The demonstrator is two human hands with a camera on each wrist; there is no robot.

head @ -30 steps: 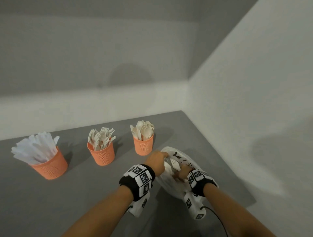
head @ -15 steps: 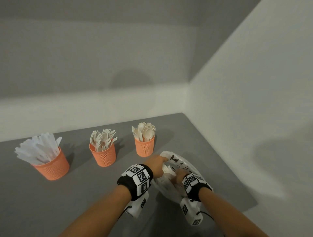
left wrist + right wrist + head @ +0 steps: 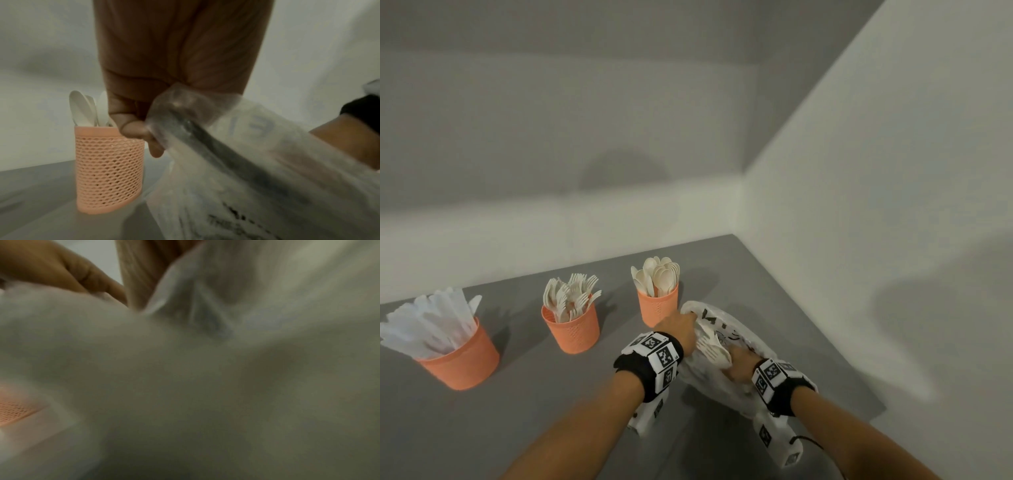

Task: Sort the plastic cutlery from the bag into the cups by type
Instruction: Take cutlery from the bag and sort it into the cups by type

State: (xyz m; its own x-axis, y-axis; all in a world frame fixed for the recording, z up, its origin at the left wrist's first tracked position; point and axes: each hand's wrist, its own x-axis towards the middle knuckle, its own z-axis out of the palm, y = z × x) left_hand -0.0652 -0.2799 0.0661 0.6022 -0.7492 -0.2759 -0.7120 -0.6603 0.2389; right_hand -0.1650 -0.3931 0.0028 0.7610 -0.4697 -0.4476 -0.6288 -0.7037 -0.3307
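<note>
A clear plastic bag [image 3: 743,337] with black print lies on the grey table at the right. My left hand [image 3: 677,328] grips its rim, seen close in the left wrist view as fingers [image 3: 131,128] curled round the bag's edge [image 3: 185,104]. My right hand [image 3: 741,365] is inside the bag's mouth, holding a bunch of white forks [image 3: 712,347] that stick up and to the left. Three orange mesh cups stand in a row: knives [image 3: 460,356], forks [image 3: 571,325], spoons [image 3: 657,308]. The right wrist view shows only blurred bag plastic [image 3: 205,369].
The spoon cup [image 3: 109,168] stands just left of the bag, close to my left hand. White walls meet in a corner behind and to the right of the table [image 3: 517,411]. The table's right edge runs near the bag.
My right hand has come up out of the bag with a bunch of forks now showing above the opening. The left hand keeps its grip on the rim.
</note>
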